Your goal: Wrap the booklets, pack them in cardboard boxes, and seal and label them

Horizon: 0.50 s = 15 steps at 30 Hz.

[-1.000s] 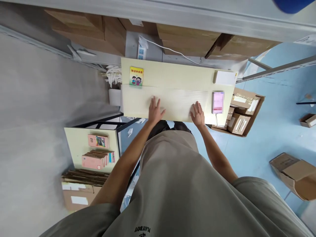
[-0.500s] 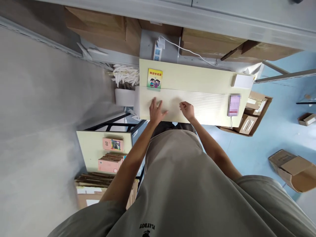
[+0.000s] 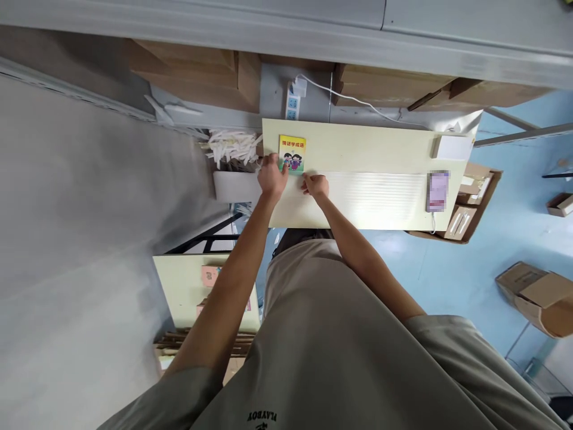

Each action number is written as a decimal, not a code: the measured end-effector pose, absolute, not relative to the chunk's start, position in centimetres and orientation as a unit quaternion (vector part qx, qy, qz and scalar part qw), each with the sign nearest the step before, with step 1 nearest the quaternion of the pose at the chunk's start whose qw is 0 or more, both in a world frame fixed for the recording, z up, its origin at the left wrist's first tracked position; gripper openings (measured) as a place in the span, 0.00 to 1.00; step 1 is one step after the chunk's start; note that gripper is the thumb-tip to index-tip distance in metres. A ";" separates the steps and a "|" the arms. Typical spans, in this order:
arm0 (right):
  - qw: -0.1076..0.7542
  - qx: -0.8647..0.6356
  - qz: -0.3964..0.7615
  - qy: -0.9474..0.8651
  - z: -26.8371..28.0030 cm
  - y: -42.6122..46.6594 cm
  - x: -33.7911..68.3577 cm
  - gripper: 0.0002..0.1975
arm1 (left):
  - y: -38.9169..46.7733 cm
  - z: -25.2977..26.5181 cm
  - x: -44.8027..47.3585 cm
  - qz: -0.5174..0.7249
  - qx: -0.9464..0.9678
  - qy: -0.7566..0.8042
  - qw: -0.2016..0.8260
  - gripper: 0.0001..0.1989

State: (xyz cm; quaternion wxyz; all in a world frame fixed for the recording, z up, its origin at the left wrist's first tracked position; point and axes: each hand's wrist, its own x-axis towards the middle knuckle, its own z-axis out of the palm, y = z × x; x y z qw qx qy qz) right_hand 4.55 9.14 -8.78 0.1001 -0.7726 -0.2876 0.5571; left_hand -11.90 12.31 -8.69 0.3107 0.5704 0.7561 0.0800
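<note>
A small picture booklet (image 3: pixel 292 145) with a yellow top and two cartoon children lies on the pale board. My left hand (image 3: pixel 271 178) is at its left side, fingers curled near the board's left edge and the thumb on the booklet's lower left part. What those fingers grip, if anything, is hidden. Just below the booklet's lower right corner, my right hand (image 3: pixel 317 186) is closed in a pinch; I cannot make out what is in it. A long, pale, see-through sheet (image 3: pixel 376 194) with faint lines stretches from there to the right.
On the pale board (image 3: pixel 367 138) lie a phone (image 3: pixel 437 192) with a cable and a white box (image 3: pixel 452 147). Behind it are a power strip (image 3: pixel 292 106) and cardboard boxes (image 3: pixel 389 86). White strips (image 3: pixel 235 146) fill a bin at left. A lower side board (image 3: pixel 179 286) holds pink booklets.
My left hand has moved up and left to the booklet, its fingers now curled. My right hand has moved left to the booklet's lower right corner. The view has shifted slightly.
</note>
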 end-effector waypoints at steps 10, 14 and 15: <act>0.106 -0.776 0.511 -0.354 -9.9 8.0 4.6 0.30 | 17.8 -11.2 -11.2 0.123 0.466 0.787 0.385 0.12; 0.110 -0.740 0.569 -0.341 -11.2 8.8 4.8 0.29 | 17.3 -9.0 -11.2 0.247 0.548 0.739 0.304 0.07; 0.120 -0.717 0.606 -0.322 -11.5 8.9 5.2 0.28 | 16.7 -8.1 -10.8 0.268 0.562 0.728 0.287 0.08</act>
